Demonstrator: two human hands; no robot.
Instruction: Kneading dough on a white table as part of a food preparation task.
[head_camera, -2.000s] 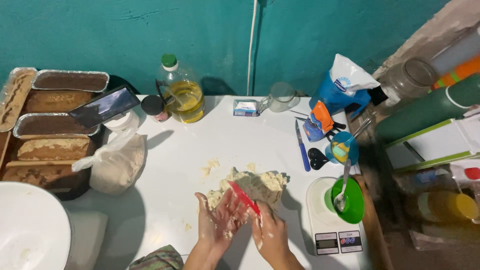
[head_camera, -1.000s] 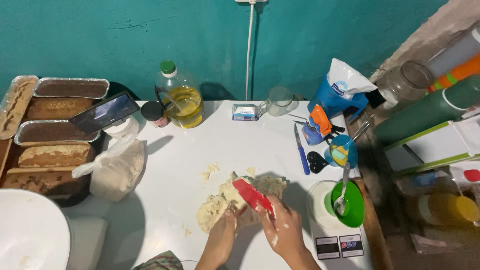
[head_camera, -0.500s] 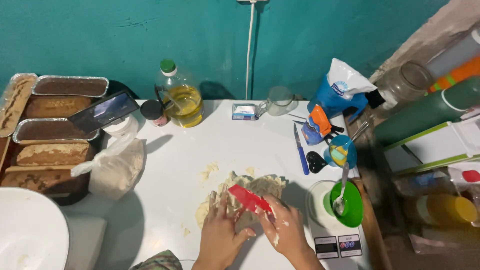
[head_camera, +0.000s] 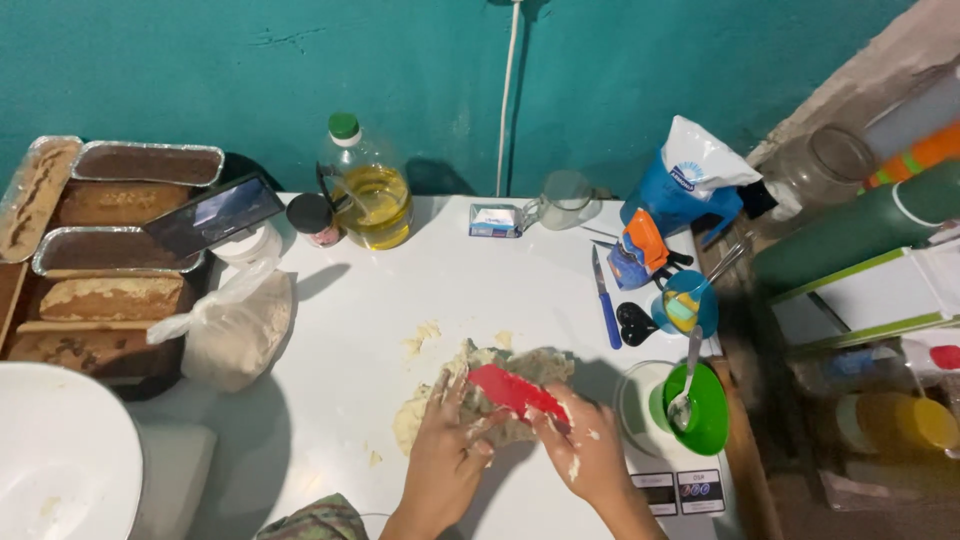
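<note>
Your right hand's fingers (head_camera: 560, 425) are closed around the near end of a red scraper (head_camera: 515, 392), whose blade slants up toward ten o'clock across the dough. Your left hand's fingers (head_camera: 455, 400) are spread open and press flat on the dough (head_camera: 480, 400), holding nothing. Both your left hand (head_camera: 445, 455) and your right hand (head_camera: 590, 455) are smeared with dough.

The dough is a pale, ragged lump lying on the white worktop (head_camera: 400, 290), just below its middle. Small dough crumbs (head_camera: 425, 335) sit near it at eleven o'clock.

At three o'clock from the dough, a green bowl (head_camera: 705, 410) with a spoon (head_camera: 688, 385) stands on what looks like a kitchen scale (head_camera: 680, 485), though only part of it shows. Above that, at one o'clock, lie a blue-handled knife (head_camera: 605, 300), a blue cup (head_camera: 685, 305) and a blue and white flour bag (head_camera: 685, 185).

At twelve o'clock, against the teal wall, stand an oil bottle with a green cap (head_camera: 365, 190), a small box (head_camera: 495, 220) and a glass mug (head_camera: 565, 200).

At nine o'clock a clear bag of flour (head_camera: 235, 330) rests on the worktop, well apart from the dough. Beyond it, at ten o'clock, foil loaf pans (head_camera: 100, 250) are stacked with a phone (head_camera: 210, 215) lying on them. A white bowl (head_camera: 55, 460) fills the lower left corner.
</note>
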